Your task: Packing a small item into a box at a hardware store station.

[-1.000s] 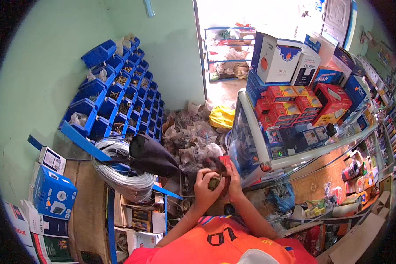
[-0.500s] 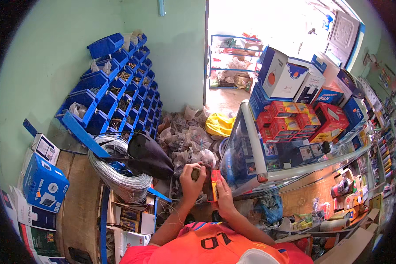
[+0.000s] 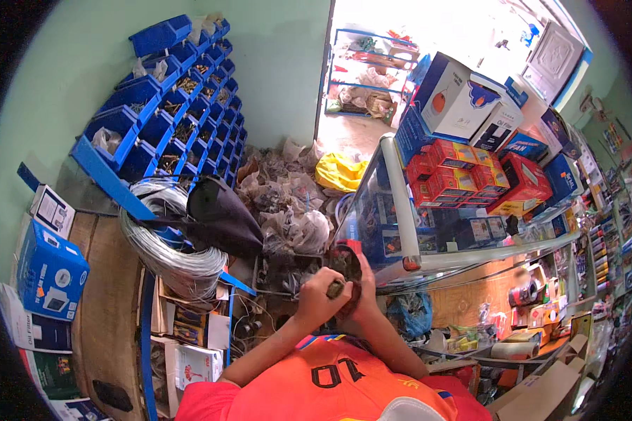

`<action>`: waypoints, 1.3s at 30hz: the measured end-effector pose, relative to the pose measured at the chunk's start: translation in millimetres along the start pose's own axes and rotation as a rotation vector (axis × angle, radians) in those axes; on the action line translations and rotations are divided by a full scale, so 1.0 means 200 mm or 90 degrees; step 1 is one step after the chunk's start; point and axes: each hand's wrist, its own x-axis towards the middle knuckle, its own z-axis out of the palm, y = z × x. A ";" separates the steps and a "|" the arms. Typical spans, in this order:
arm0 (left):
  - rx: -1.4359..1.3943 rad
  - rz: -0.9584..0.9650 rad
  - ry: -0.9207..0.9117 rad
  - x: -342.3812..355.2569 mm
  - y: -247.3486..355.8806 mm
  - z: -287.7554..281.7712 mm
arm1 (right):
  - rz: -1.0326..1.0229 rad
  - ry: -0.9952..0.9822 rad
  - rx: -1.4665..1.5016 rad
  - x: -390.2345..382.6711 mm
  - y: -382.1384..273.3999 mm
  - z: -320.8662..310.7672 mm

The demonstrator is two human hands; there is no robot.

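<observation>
Just above an orange shirt (image 3: 274, 386), the left hand (image 3: 317, 295) clenches a small olive-brown piece (image 3: 336, 290) near the lower centre of the frame, while the right hand (image 3: 366, 284) grasps a red-and-dark item (image 3: 345, 259), its kind too blurred to tell. The 2 items sit close together; whether they touch cannot be told. The step in hand appears to be close handling of both; the next move seems to call for a steady right grip and a firm left pinch. Blue parts bins (image 3: 179, 116) climb the upper left, silver wire coils (image 3: 179, 270) below them, and small red cartons (image 3: 449, 184) crowd a glass-sided surface (image 3: 404, 217) at right.
</observation>
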 end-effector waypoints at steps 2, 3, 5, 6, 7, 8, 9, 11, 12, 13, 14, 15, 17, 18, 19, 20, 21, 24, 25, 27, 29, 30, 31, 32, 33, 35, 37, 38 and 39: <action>-0.016 0.014 -0.015 0.01 -0.03 0.00 | 0.010 0.059 0.007 0.00 0.00 -0.02; -0.008 0.004 0.037 0.05 -0.05 -0.02 | -0.022 0.021 -0.053 -0.05 0.01 -0.01; 0.020 -0.001 0.180 0.13 -0.05 -0.04 | 0.026 -0.029 -0.100 -0.18 -0.04 0.05; 0.003 -0.062 0.224 0.17 0.06 -0.07 | 0.057 -0.078 -0.140 -0.22 -0.05 0.04; 0.018 -0.039 0.203 0.15 0.06 -0.06 | 0.061 -0.081 -0.141 -0.23 -0.05 0.04; 0.035 -0.010 0.182 0.13 0.04 -0.05 | 0.066 -0.046 -0.057 -0.20 -0.04 0.05; 0.045 0.020 0.117 0.08 0.05 -0.03 | 0.070 -0.011 0.027 -0.17 -0.03 0.05; 0.021 0.039 -0.009 -0.01 0.06 -0.01 | 0.087 0.006 0.171 -0.05 -0.02 0.02; 0.025 0.046 -0.041 -0.02 0.04 -0.01 | 0.071 0.034 0.064 -0.04 -0.04 -0.04; 0.018 0.009 -0.044 -0.01 0.02 -0.03 | 0.069 0.004 0.015 -0.05 -0.04 -0.05; 0.010 -0.028 -0.047 0.01 0.00 -0.06 | 0.067 -0.025 -0.035 -0.07 -0.04 -0.06; 0.042 -0.042 0.016 0.06 -0.03 -0.08 | 0.059 -0.023 -0.030 -0.07 -0.05 -0.07; 0.104 -0.073 0.122 0.13 -0.11 -0.12 | 0.111 -0.103 0.021 -0.14 -0.09 -0.07; 0.096 -0.099 0.116 0.13 -0.15 -0.14 | 0.105 -0.101 0.022 -0.17 -0.08 -0.07; 0.069 -0.151 0.072 0.14 -0.14 -0.15 | 0.101 -0.106 0.028 -0.20 -0.06 -0.08; 0.047 -0.204 0.032 0.12 -0.13 -0.16 | 0.101 -0.116 0.034 -0.21 -0.04 -0.06; 0.011 -0.169 0.016 0.09 -0.17 -0.12 | 0.138 -0.152 0.008 -0.22 -0.04 -0.06; -0.129 -0.113 -0.080 -0.02 -0.27 -0.04 | 0.143 -0.172 0.119 -0.20 0.11 -0.11; -0.100 -0.083 -0.087 -0.05 -0.26 -0.03 | 0.178 -0.208 0.168 -0.21 0.08 -0.11; -0.071 -0.050 -0.097 -0.08 -0.26 -0.01 | 0.184 -0.205 0.188 -0.19 0.07 -0.11; 0.124 -0.018 -0.122 -0.10 -0.11 -0.02 | 0.188 -0.199 0.210 -0.16 0.06 -0.12; 0.123 -0.015 -0.125 -0.10 -0.11 -0.01 | 0.173 -0.186 0.188 -0.14 0.07 -0.13; 0.205 0.067 -0.088 -0.08 -0.12 -0.01 | 0.157 -0.174 0.165 -0.12 0.06 -0.12; 0.287 0.149 -0.050 -0.07 -0.12 -0.01 | 0.152 -0.175 0.167 -0.11 0.05 -0.10; 0.287 0.154 -0.051 -0.06 -0.14 -0.01 | 0.097 -0.148 0.106 -0.10 0.05 -0.08; -0.002 -0.044 -0.031 -0.11 -0.20 0.00 | 0.044 -0.118 0.049 -0.10 0.09 -0.07; -0.100 -0.170 0.002 -0.11 -0.16 0.02 | -0.265 -0.022 -0.501 -0.08 0.11 -0.05; -0.099 -0.169 0.001 -0.11 -0.17 0.01 | -0.266 -0.022 -0.499 -0.09 0.10 -0.05; -0.159 -0.214 0.028 -0.12 -0.18 -0.02 | -0.216 -0.079 -0.504 -0.12 0.09 -0.05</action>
